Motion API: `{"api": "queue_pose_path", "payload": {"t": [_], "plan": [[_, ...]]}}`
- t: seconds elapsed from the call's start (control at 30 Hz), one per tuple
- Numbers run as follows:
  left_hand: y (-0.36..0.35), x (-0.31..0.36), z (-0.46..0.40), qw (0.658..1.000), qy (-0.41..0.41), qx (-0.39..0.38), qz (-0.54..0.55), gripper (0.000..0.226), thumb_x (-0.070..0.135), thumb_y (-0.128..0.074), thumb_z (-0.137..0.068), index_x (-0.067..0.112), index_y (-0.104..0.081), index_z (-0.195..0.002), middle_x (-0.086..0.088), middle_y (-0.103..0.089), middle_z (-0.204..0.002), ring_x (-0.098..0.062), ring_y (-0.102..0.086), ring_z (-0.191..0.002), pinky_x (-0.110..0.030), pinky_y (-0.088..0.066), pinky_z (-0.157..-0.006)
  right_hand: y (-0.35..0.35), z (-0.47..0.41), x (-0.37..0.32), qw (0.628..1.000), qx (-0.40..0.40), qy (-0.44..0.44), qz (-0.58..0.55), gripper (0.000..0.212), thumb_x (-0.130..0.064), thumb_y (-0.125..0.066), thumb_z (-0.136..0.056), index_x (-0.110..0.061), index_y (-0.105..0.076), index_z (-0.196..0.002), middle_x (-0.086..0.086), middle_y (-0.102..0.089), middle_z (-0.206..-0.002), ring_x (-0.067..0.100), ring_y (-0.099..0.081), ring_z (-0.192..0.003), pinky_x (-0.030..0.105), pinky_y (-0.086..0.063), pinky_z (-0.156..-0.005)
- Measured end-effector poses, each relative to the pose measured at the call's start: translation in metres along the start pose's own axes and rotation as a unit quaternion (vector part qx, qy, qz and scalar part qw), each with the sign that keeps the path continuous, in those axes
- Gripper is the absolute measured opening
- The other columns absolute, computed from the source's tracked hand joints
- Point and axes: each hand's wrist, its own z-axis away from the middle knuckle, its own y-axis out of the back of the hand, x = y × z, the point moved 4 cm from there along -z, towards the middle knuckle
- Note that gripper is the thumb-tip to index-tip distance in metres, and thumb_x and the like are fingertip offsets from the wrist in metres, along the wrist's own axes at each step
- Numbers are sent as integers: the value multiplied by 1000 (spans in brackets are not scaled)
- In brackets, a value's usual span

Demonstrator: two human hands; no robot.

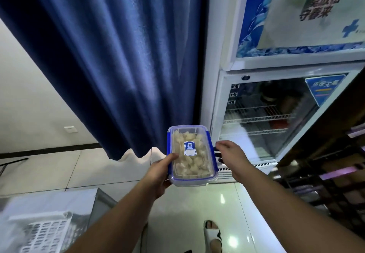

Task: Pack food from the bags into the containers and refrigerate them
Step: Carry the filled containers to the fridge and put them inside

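Observation:
A clear plastic container (190, 171) with blue side clips and a blue label on its lid holds pale food pieces. My left hand (158, 173) grips its left edge and underside, thumb on the lid, and carries it at mid-height. My right hand (233, 158) reaches past the container's right side to the dark handle on the left edge of the glass-door refrigerator (262, 114), fingers curled at it. Whether the fingers close on the handle is hidden by the hand. The fridge door looks closed; wire shelves show behind the glass.
A long blue curtain (118, 65) hangs left of the fridge. A dark shelf unit (325, 163) stands at the right. A metal table with a white perforated basket (45, 233) sits at lower left. My sandalled foot (212, 235) is on the glossy tile floor.

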Motion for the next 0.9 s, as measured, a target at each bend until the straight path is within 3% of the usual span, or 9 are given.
{"api": "queue_pose_path", "payload": {"t": [0.17,0.23,0.3,0.4,0.5,0.57,0.63,0.8,0.9], "plan": [[-22,43,-48,999,1,41,28,35,31,-70,-96,10,-73,-124,-10,-80,-112,-32,-75,-110,-44,-59,-96,2,-95,-60,980,-21,90,175,25,-27,-57,-101,-19,-67,-123,1,-71,-118,25,-68,-105,42,-56,-96],[-28,57,-63,997,-2,55,45,37,31,-70,-96,9,-72,-125,-12,-80,-114,-33,-76,-109,-44,-59,-96,0,-128,-82,943,-41,166,285,30,-22,-56,-101,-17,-65,-130,4,-70,-125,26,-66,-111,36,-52,-94],[-30,67,-76,995,-12,68,67,37,30,-69,-97,9,-71,-127,-13,-79,-116,-33,-75,-110,-50,-56,-104,-7,-155,-99,842,-75,277,456,36,-12,-51,-98,-18,-62,-132,6,-66,-130,27,-60,-118,35,-49,-96],[-30,74,-87,992,-19,87,91,39,31,-69,-97,10,-70,-129,-14,-78,-120,-35,-74,-113,-56,-50,-111,-18,-179,-111,629,-102,404,656,38,-8,-58,-87,-17,-65,-123,4,-66,-119,27,-58,-117,38,-45,-102],[-30,76,-92,990,-15,110,89,40,34,-70,-96,10,-71,-128,-12,-78,-118,-34,-73,-114,-51,-53,-109,-33,-199,-106,523,-89,406,744,19,-19,-84,-68,-19,-76,-86,0,-70,-83,25,-66,-89,37,-50,-94],[-31,77,-93,989,-10,118,93,38,33,-70,-96,9,-72,-126,-11,-79,-116,-34,-74,-113,-46,-57,-102,-38,-207,-107,496,-90,390,771,13,-22,-82,-71,-19,-78,-83,2,-72,-82,27,-65,-90,41,-45,-106],[-31,76,-95,988,-5,124,94,38,32,-71,-96,8,-72,-125,-12,-79,-115,-34,-74,-113,-46,-58,-100,-37,-208,-110,475,-88,336,809,23,-23,-61,-91,-20,-76,-108,2,-72,-108,26,-57,-115,42,-25,-122],[-32,72,-98,991,7,111,75,37,31,-70,-97,9,-71,-126,-12,-79,-116,-35,-74,-113,-53,-53,-108,-33,-213,-110,461,-79,256,846,30,-21,-48,-102,-23,-67,-125,0,-63,-131,23,-42,-134,34,-16,-122],[-27,65,-98,993,21,100,57,39,32,-70,-96,9,-70,-128,-12,-78,-118,-35,-74,-113,-56,-51,-110,-34,-210,-112,432,-52,243,867,33,-20,-44,-104,-23,-65,-130,-1,-63,-134,26,-39,-140,39,-12,-126]]}}
